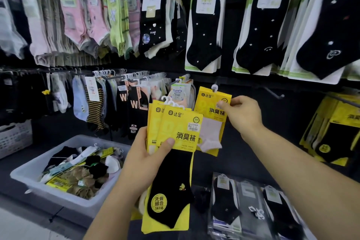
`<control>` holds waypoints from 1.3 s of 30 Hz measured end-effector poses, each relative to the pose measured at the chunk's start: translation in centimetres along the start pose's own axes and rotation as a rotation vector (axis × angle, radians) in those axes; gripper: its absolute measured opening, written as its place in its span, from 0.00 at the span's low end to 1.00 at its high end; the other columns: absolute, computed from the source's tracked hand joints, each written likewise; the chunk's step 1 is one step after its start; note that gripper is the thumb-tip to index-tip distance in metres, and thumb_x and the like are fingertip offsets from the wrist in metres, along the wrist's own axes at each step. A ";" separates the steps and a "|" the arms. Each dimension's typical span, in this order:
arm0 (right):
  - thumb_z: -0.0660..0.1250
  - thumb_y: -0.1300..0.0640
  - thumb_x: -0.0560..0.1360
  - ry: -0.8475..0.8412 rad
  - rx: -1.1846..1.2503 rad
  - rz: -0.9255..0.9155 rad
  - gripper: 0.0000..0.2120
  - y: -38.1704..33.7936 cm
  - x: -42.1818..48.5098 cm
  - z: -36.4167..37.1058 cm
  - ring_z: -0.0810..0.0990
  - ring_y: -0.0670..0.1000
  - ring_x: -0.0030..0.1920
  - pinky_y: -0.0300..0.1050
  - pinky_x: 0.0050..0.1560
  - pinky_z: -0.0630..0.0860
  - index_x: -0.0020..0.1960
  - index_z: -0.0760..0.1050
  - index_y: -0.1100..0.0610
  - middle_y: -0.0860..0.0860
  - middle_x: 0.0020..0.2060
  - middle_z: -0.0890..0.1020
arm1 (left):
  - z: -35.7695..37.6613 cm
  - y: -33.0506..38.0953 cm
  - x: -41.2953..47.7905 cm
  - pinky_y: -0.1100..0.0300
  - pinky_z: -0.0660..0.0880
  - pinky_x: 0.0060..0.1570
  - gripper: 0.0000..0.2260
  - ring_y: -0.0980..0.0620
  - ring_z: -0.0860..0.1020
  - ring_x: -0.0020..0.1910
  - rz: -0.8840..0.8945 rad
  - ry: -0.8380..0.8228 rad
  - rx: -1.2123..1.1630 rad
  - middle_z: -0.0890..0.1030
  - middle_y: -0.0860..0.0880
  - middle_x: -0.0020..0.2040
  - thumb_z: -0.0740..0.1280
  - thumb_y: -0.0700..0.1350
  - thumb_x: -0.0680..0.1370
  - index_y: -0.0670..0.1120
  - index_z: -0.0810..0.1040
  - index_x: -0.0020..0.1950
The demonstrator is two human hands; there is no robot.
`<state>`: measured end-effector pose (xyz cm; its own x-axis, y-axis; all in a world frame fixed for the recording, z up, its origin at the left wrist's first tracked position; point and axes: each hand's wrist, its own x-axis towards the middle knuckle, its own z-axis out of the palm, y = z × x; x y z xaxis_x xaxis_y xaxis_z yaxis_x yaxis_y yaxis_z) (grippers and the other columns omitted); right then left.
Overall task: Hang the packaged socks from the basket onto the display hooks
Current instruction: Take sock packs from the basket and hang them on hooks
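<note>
You are mid-task, with one pack going up and several more to follow. Your right hand, at 3 o'clock from the view's centre, pinches the top right corner of a yellow pack with thumb and fingers. The pack's white hanger sits up at the tip of a display hook at about 1 o'clock. Whether the loop is fully over the hook cannot be told from here, so judge that pack as nearly hung, not done. Your left hand, at 6 o'clock, grips a fanned stack of the same yellow packs, thumb across the front one, a black sock showing below. Several white hangers stick out at the stack's top, so at least a few packs wait there. The basket, at 8 o'clock on the counter, holds a loose heap of mixed socks and packs, which looks like the larger share of the work left. An empty hook juts out just right of your right hand, and matching yellow packs hang further out at 3 o'clock. The rows above and to the left are well filled. Bagged socks lie on the counter at 5 o'clock.
</note>
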<state>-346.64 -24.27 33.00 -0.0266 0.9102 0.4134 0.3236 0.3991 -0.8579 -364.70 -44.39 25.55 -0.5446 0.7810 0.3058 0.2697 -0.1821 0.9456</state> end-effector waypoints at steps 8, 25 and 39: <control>0.72 0.41 0.75 -0.355 0.309 0.025 0.22 -2.4 -7.5 -0.2 0.79 0.46 0.30 0.40 0.29 0.77 0.46 0.78 0.62 0.50 0.31 0.80 | 2.5 -0.1 -0.2 0.62 0.79 0.47 0.24 0.63 0.85 0.49 0.021 0.037 -0.116 0.87 0.63 0.52 0.76 0.65 0.69 0.58 0.76 0.60; 0.72 0.53 0.78 -0.116 0.458 -0.021 0.11 -0.6 -6.3 -1.4 0.87 0.57 0.45 0.55 0.45 0.84 0.53 0.72 0.55 0.54 0.42 0.87 | 5.2 -1.2 0.0 0.59 0.79 0.45 0.12 0.63 0.85 0.49 -0.007 0.046 -0.249 0.86 0.65 0.52 0.70 0.68 0.70 0.71 0.77 0.52; 0.70 0.57 0.79 -0.084 0.472 -0.108 0.04 -1.6 -4.8 -2.6 0.88 0.50 0.44 0.51 0.45 0.84 0.54 0.78 0.55 0.49 0.43 0.88 | 3.8 -1.6 0.1 0.72 0.79 0.35 0.06 0.65 0.85 0.44 0.021 0.098 -0.171 0.86 0.67 0.49 0.71 0.65 0.72 0.74 0.75 0.47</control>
<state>-344.57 -29.56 33.21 -0.1191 0.8588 0.4983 -0.1491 0.4808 -0.8641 -362.16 -41.81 23.68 -0.6176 0.7152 0.3272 0.1477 -0.3031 0.9414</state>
